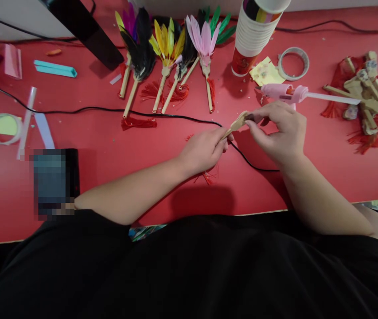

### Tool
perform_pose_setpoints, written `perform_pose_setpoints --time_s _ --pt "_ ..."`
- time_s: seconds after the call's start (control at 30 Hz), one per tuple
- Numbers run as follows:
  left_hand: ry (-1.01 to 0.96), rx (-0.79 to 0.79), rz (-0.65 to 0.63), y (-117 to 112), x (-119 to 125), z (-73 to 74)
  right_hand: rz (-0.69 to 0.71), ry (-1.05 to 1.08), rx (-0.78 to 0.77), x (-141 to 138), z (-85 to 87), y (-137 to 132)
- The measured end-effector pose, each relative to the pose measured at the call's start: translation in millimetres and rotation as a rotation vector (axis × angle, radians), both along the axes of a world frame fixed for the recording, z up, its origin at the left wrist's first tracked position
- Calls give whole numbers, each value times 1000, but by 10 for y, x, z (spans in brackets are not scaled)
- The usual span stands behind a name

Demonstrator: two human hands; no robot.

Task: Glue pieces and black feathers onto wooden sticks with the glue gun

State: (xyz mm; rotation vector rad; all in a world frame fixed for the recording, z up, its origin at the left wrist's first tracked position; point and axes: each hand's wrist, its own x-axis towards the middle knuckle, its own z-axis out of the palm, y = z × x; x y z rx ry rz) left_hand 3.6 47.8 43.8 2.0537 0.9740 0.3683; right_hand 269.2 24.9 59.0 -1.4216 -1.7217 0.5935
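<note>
My left hand is closed around a flat, pale wooden fan handle, tilted up to the right. My right hand pinches the piece's upper end between thumb and fingers; the fingertips look dark, and whether something small sits between them I cannot tell. Red tassel threads show below my left hand. Just beyond my right hand is a pink glue gun with a clear glue stick in its back. Several finished-looking feather fans, such as a pink one and a yellow one, lie further back.
At right lies a pile of wooden handles with red tassels. Stacked paper cups stand at the back beside a tape roll. A black cord crosses the red table. A pixelated device is at left.
</note>
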Motion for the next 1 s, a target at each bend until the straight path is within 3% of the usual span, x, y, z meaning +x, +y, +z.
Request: perform_pose_setpoints --time_s 0.2,0.37,0.63,0.9,1.0 --pt "14 -29 22 2 12 51 -84 154 53 94 -76 72" --pt "24 -33 23 -2 16 61 -58 266 10 111 -121 119" --pt "68 3 3 -35 31 82 19 -23 126 -9 -38 12" --pt "132 -60 -3 -49 54 146 16 -177 164 1 -226 49" --pt "88 -78 -2 -38 39 150 -22 -201 154 56 -218 82"
